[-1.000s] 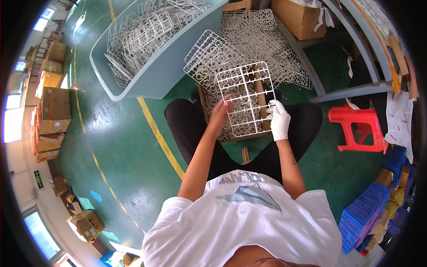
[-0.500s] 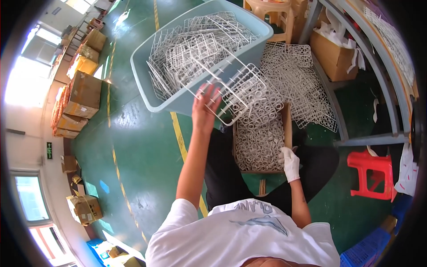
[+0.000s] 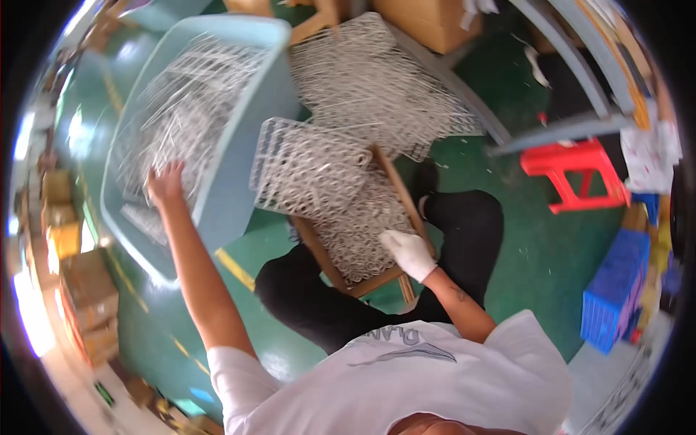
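One green floor lies under nearly everything, and a blue tub stands on it, tall-sided, to the person's left. White frames fill the tub in a loose tangle, blurred, rising toward its far edge. Just beyond the tub's right edge, on the floor, a grey-white heap of flat frames spreads out toward a metal stand. A brown box sits between the person's knees, turned askew, its near edge facing the person. Right of the box, well apart, is a red stool; a blue crate is nearer the floor's right side. A pale sheet of frames and rings lies across the box's far left corner and sticks out past its left edge. The left hand, bare, is over the tub near its left edge, fingers apart above the frames; contact is too blurred to judge. The right hand, in a white glove, rests by the box's right edge, near the near right corner; whether its fingers grip anything cannot be told. Small pale rings fill the box up to that hand.
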Motion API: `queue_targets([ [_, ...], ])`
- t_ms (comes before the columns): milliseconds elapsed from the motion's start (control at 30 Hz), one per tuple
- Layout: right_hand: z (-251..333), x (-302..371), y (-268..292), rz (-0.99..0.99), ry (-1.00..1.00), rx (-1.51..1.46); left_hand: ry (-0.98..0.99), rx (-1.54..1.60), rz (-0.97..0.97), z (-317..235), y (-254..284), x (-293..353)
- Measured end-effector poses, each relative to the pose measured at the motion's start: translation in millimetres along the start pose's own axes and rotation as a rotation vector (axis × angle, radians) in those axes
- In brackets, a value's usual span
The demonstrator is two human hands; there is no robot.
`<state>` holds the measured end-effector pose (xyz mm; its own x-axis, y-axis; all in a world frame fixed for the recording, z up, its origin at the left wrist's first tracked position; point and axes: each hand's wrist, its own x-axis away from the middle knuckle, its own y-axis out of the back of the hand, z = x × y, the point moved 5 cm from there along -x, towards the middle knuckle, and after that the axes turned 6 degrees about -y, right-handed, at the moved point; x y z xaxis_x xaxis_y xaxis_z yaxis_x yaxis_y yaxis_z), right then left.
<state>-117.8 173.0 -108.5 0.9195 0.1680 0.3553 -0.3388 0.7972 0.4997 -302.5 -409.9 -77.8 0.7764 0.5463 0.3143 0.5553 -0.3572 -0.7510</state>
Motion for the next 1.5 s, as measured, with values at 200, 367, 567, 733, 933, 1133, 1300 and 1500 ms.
queue_targets([
  [200, 2.0, 22.7, 28.5, -0.047, 0.255, 0.325, -0.181, -0.043, 0.07, 107.2, -66.1, 148.1],
  [367, 38.3, 58.2, 93.0, 0.049, -0.542, -0.611, -0.043, -0.053, 0.404, 137.0, -89.8, 256.3],
  [567, 16.8, 110.1, 204.3, -0.502, -0.337, -0.85, 0.25, -0.376, 0.505, 198.8, -109.6, 333.1],
  [733, -90.4, 47.9, 231.8, -0.563, -0.7, -0.439, 0.382, -0.729, 0.505, 244.1, -128.4, 345.5],
  [933, -220.4, -109.0, 125.4, -0.171, -0.715, -0.475, 0.462, -0.994, 0.619, 295.3, -151.0, 330.8],
  [1133, -308.9, -246.9, 56.2, -0.029, -0.864, -0.188, 0.797, -1.093, 0.875, 376.1, -154.9, 317.6],
  [1300, -279.1, -292.8, 66.8, -0.26, -0.762, 0.003, 0.972, -1.16, 0.821, 402.2, -123.6, 317.7],
  [1500, -284.5, -331.3, 98.6, -0.342, -0.615, -0.012, 1.068, -1.187, 0.784, 433.8, -111.0, 325.9],
])
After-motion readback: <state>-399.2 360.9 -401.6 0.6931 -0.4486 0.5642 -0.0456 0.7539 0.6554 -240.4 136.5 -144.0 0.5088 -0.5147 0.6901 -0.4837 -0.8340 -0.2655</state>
